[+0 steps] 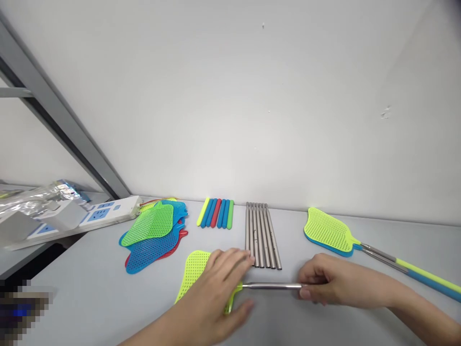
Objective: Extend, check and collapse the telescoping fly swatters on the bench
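A yellow-green perforated fly swatter head (194, 270) lies near the front, joined to a thin metal rod (270, 286) that points right. My left hand (218, 293) rests over the head's neck end, fingers stretched and thumb apart, hiding part of it. My right hand (333, 281) is closed around the rod's far end; the fingers cover the tip. Just behind the rod lies a row of several loose metal rods (261, 238). Further left is a row of several coloured handle tubes (216, 214) in yellow, blue, red and green.
Loose swatter heads (151, 230) in green, blue and red are piled at the left. At the right lie two whole fly swatters (327, 230), yellow over blue. A white power strip (108, 211) with plugs and clear plastic packaging (39, 199) sit far left. A white wall (252, 105) rises behind the table.
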`<state>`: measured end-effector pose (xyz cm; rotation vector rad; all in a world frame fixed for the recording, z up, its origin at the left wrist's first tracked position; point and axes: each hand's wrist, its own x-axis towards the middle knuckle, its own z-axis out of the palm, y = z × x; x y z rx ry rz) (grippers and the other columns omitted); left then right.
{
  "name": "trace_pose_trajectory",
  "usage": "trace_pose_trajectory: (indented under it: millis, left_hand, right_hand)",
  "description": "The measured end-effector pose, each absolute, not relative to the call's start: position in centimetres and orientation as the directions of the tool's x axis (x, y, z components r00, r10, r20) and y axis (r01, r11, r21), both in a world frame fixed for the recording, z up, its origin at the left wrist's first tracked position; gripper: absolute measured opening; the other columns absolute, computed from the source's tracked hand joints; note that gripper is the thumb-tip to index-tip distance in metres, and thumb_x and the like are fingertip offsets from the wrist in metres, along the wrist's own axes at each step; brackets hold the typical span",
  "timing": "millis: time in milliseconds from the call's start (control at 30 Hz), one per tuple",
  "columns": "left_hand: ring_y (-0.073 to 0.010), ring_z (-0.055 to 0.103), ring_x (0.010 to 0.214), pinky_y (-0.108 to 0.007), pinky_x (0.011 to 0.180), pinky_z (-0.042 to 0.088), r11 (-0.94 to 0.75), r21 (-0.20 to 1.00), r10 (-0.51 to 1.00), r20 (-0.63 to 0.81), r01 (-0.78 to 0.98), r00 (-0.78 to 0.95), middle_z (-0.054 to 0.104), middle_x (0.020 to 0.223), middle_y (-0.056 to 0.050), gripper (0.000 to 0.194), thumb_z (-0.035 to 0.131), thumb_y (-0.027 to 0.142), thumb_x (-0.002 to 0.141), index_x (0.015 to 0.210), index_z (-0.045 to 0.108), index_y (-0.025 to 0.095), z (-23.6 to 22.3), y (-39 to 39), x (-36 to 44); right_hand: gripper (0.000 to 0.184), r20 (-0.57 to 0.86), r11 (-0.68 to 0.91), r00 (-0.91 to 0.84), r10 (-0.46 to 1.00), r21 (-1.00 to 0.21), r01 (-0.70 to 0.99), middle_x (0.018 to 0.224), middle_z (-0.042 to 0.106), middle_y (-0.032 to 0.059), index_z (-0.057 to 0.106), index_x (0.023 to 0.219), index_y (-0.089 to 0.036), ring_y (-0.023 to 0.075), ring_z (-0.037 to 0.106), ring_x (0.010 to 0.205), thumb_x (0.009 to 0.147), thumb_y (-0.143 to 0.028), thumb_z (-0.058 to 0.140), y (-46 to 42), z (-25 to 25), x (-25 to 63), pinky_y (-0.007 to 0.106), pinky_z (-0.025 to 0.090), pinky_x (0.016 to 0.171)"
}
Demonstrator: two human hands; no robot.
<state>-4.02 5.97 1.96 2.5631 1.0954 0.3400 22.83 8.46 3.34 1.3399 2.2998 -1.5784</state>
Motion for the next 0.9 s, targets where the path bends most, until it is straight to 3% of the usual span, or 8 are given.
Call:
trace_pose_trajectory:
  millis: [100,200,333,533,700,900]
  left_hand:
    - [-0.0211,0.042,0.105,-0.041,0.096,0.028,-0.669,0.446,0.682,0.047,0.595,0.73,0.048,0.115,-0.005,0.045,0.051,0.031,0.078,0.12,0.038,0.025,2.3,5.3,-3.4]
    - [-0.0184,0.047,0.09,-0.034,0.081,0.038,-0.642,0.462,0.708,0.051,0.612,0.705,0.053,0.099,-0.004,0.03,0.045,0.024,0.081,0.112,0.046,0.024,2.0,4.9,-3.2]
    - [-0.0157,0.047,0.075,-0.03,0.069,0.037,-0.638,0.479,0.707,0.055,0.603,0.705,0.055,0.078,-0.003,0.02,0.037,0.02,0.085,0.095,0.055,0.023,1.6,4.9,-3.2]
    - [-0.0144,0.046,0.068,-0.027,0.064,0.034,-0.599,0.474,0.72,-0.036,0.646,0.693,0.056,0.072,-0.001,0.019,0.034,0.023,0.087,0.077,0.05,0.02,1.8,4.8,-3.1]
    - [-0.0151,0.046,0.066,-0.029,0.064,0.034,-0.609,0.397,0.712,-0.107,0.687,0.694,0.056,0.073,0.0,0.021,0.029,0.023,0.088,0.073,0.044,0.019,2.2,4.6,-2.9]
    - [-0.0175,0.049,0.06,-0.031,0.06,0.034,-0.65,0.275,0.699,-0.149,0.708,0.699,0.057,0.068,-0.002,0.023,0.026,0.021,0.086,0.072,0.044,0.019,1.5,4.5,-3.1]
  right_hand:
    - [0.029,-0.46,0.114,-0.613,0.643,-0.733,0.67,0.058,0.048,-0.0028,0.054,0.066,-0.015,0.0079,0.037,0.051,0.08,-0.04,0.045,7.8,3.3,22.3,0.019,0.027,0.046]
    - [0.029,-0.454,0.123,-0.614,0.645,-0.732,0.67,0.057,0.048,-0.0025,0.055,0.066,-0.015,0.0079,0.037,0.051,0.08,-0.039,0.045,7.6,3.3,22.0,0.019,0.027,0.045]
    - [0.029,-0.517,0.095,-0.607,0.604,-0.709,0.699,0.055,0.05,-0.0023,0.057,0.064,-0.016,0.0076,0.037,0.048,0.079,-0.038,0.046,7.8,3.5,22.7,0.019,0.025,0.042]
    - [0.036,-0.551,0.128,-0.507,0.663,-0.584,0.802,0.056,0.051,-0.0013,0.058,0.062,-0.016,0.0087,0.037,0.049,0.075,-0.049,0.049,8.5,4.2,24.7,0.02,0.022,0.042]
    - [0.031,-0.522,0.159,-0.537,0.663,-0.602,0.782,0.056,0.038,-0.0029,0.063,0.072,-0.02,0.0086,0.03,0.049,0.078,-0.045,0.045,8.4,4.3,24.3,0.021,0.02,0.043]
    - [0.027,-0.482,0.104,-0.521,0.705,-0.656,0.747,0.06,0.044,-0.0009,0.064,0.074,-0.019,0.0105,0.036,0.053,0.076,-0.041,0.049,7.7,3.6,22.8,0.02,0.025,0.044]
